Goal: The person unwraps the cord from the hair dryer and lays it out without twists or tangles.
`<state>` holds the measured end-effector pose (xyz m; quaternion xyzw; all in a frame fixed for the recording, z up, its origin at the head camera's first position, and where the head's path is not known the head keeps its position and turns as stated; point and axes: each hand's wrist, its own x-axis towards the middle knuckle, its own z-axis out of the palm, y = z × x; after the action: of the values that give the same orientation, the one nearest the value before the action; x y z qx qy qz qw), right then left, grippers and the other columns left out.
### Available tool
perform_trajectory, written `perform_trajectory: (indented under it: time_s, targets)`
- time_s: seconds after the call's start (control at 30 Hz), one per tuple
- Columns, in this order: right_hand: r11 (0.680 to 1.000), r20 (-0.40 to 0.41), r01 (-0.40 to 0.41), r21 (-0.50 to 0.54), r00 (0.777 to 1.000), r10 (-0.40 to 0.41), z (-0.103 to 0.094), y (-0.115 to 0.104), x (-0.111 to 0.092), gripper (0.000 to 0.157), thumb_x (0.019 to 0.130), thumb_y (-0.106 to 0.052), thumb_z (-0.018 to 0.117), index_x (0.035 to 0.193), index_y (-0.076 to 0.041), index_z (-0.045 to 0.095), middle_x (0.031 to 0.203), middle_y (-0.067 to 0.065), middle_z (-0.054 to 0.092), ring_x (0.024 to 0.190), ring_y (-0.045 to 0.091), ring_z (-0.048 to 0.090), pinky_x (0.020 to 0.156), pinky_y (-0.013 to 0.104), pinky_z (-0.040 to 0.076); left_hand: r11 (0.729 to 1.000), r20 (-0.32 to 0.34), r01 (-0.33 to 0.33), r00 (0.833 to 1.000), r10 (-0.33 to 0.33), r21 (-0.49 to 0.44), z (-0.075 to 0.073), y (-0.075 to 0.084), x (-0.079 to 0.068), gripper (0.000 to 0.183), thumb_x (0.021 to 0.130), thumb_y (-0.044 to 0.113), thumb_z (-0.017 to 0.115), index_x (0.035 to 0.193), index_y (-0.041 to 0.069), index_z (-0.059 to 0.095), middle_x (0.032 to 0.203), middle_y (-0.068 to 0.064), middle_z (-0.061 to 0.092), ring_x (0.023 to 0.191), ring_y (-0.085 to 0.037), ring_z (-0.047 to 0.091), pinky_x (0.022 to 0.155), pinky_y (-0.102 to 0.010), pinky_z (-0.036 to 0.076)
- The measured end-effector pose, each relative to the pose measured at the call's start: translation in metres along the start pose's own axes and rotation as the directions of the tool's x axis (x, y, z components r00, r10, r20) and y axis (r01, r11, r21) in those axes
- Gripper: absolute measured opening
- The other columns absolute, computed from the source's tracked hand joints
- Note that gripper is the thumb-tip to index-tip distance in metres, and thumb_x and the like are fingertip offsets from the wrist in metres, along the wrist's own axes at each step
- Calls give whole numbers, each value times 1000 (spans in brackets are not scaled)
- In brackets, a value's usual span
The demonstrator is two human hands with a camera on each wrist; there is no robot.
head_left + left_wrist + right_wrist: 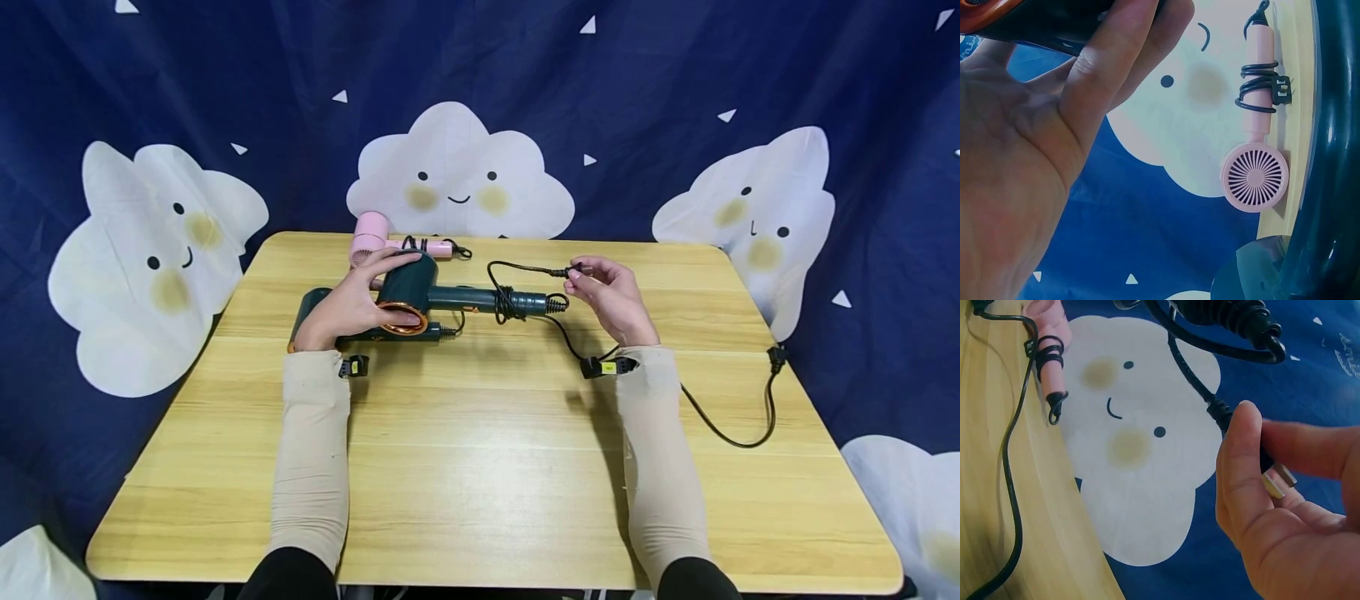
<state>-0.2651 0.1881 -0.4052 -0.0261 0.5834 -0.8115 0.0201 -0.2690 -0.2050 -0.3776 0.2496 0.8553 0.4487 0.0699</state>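
My left hand [348, 307] grips the barrel of a dark green hair dryer [408, 283], thumb on its copper-coloured rim. The dryer is held above the table, handle pointing right. Its black cord [508, 305] is wound round the handle, and a loose end runs to my right hand [617, 302]. There, thumb and fingers pinch the plug [1266, 461], whose metal prongs [1275, 487] stick out past the fingers. Below the held dryer lies a second dark green hair dryer [393, 333], partly covered by the left hand.
A pink hair dryer [371, 233] with its cord wrapped round the handle lies at the table's back edge. The second green dryer's cord [731, 437] runs under my right arm to a plug [777, 358] at the table's right edge. A blue cloud-print curtain [622, 100] hangs behind.
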Motion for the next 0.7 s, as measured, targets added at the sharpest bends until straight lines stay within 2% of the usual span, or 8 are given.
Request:
perform_trajectory:
  time_s: [0.3,0.47,0.7]
  targets:
    - [996,19,29,89,999,-30,3,-6,-1,13,91,-8,68,98,2,63,90,7,64,74,16,69,76,24,59,1000,-5,1,1000,-1,-12,0,4,-3,91,69,16,91,148,21,45,160,-5,25,122,-39,54,100,-53,47]
    - [994,17,44,100,999,-46,5,-9,-2,10,92,-6,67,97,2,65,94,7,65,76,15,70,76,24,59,1000,-8,5,1000,-5,-2,0,5,-2,91,69,17,91,148,22,46,160,-7,25,121,-40,53,100,-53,47]
    - [995,18,48,82,999,-50,9,-13,-6,21,91,-2,67,108,9,62,96,8,66,78,16,71,78,24,59,1000,-5,5,1000,-5,-6,0,5,-2,91,69,16,90,148,22,45,161,-5,24,123,-39,53,101,-53,46]
